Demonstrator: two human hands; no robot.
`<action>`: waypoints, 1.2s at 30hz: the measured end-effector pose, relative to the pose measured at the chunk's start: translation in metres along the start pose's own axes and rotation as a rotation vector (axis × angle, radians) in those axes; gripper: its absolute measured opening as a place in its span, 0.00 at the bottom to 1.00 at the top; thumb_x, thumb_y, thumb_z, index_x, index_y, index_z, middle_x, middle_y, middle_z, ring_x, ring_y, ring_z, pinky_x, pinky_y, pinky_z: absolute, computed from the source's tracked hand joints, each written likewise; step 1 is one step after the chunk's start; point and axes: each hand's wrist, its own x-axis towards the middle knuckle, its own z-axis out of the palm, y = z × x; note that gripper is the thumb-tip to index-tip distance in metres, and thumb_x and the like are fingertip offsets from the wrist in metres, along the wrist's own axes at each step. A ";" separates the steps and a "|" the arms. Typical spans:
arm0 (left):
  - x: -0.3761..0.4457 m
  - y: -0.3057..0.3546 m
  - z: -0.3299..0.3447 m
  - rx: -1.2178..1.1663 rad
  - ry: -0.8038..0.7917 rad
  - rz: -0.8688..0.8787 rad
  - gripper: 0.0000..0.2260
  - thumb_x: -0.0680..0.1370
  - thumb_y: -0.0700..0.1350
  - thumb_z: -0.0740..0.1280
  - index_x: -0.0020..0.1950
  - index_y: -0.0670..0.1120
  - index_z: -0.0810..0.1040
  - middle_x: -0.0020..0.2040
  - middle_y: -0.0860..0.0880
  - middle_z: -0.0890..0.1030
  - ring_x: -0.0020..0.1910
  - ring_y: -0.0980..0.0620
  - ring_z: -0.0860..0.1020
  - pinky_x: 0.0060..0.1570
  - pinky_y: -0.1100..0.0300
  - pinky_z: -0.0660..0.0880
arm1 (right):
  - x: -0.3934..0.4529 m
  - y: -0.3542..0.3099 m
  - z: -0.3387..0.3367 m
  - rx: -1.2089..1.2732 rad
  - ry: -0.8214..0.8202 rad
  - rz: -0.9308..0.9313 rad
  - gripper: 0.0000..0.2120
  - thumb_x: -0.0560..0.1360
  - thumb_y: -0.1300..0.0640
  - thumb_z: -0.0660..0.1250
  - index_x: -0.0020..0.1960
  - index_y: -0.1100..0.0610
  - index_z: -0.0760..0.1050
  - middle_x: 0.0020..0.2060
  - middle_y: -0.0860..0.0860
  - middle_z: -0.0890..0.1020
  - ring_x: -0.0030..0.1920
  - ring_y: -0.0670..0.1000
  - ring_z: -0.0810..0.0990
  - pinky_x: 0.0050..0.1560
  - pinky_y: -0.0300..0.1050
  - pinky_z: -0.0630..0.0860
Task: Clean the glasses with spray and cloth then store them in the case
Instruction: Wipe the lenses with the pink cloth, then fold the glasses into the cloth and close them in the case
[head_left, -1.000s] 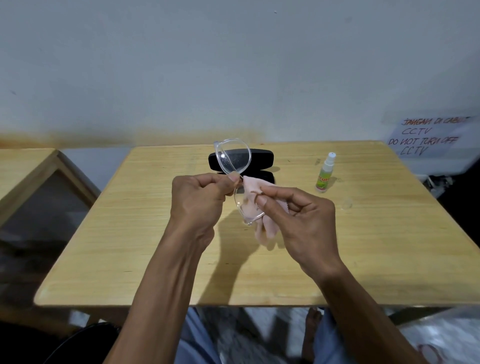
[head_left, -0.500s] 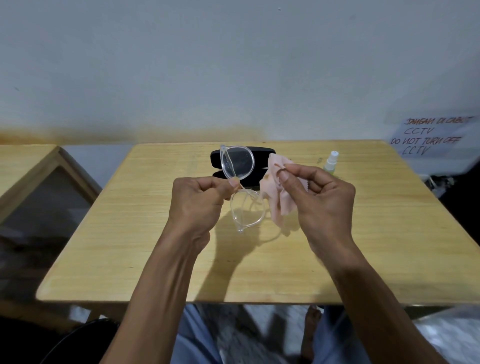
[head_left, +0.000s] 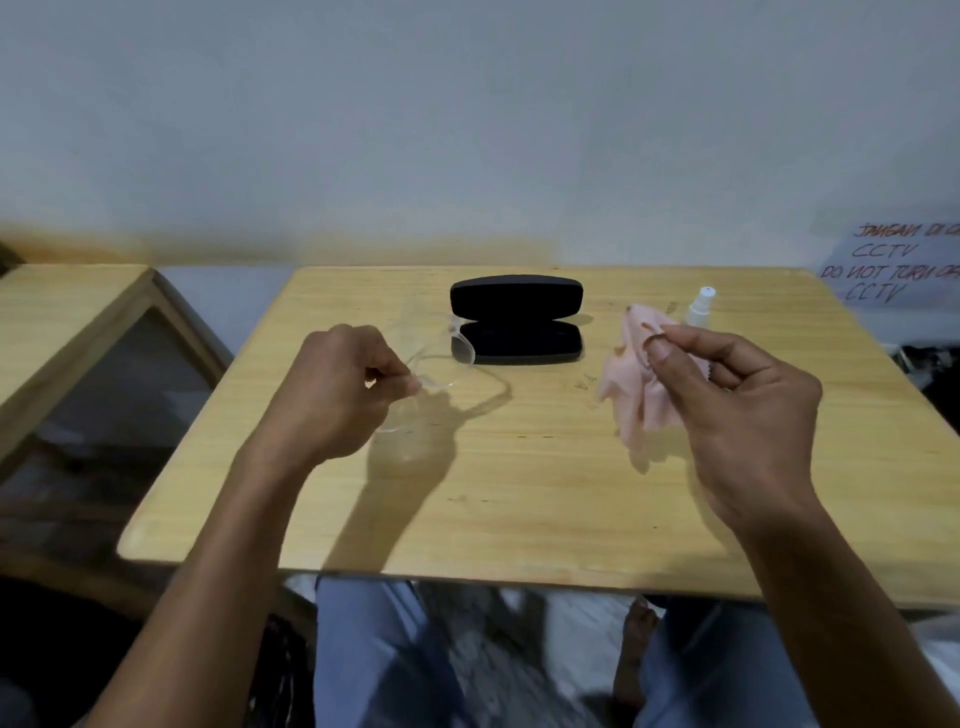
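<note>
Head view: left hand (head_left: 337, 389) pinches the clear glasses (head_left: 441, 364) above the table (head_left: 519, 493), beside the open case (head_left: 514, 319). Right hand (head_left: 727, 400) pinches the cloth (head_left: 631, 379). Glasses appear light and fragile; grip the frame, not lenses.

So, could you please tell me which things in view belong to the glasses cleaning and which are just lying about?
Part of the job:
- clear glasses, in the left hand
- pink cloth, in the right hand
- spray bottle
- open black case

Just there:
- handwritten CCTV notice
- neighbouring table
</note>
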 end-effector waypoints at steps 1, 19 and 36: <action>0.000 -0.005 0.000 0.094 -0.023 0.048 0.03 0.74 0.44 0.75 0.43 0.46 0.87 0.40 0.53 0.81 0.40 0.54 0.77 0.39 0.61 0.70 | -0.001 0.001 -0.001 -0.001 -0.004 0.003 0.06 0.72 0.59 0.76 0.48 0.52 0.85 0.44 0.49 0.89 0.46 0.48 0.88 0.46 0.37 0.81; 0.017 -0.034 0.009 0.505 -0.256 0.185 0.06 0.75 0.49 0.73 0.50 0.51 0.86 0.48 0.54 0.83 0.47 0.55 0.68 0.52 0.57 0.59 | -0.013 0.011 -0.001 -0.064 -0.046 0.030 0.06 0.71 0.58 0.76 0.49 0.55 0.85 0.42 0.50 0.89 0.44 0.49 0.88 0.45 0.39 0.81; -0.033 0.081 0.056 -0.528 0.097 0.049 0.16 0.64 0.64 0.76 0.44 0.55 0.86 0.35 0.55 0.83 0.36 0.57 0.78 0.39 0.63 0.76 | -0.034 0.012 0.003 -0.031 -0.298 0.007 0.06 0.76 0.66 0.71 0.50 0.57 0.83 0.43 0.53 0.89 0.45 0.53 0.89 0.46 0.44 0.84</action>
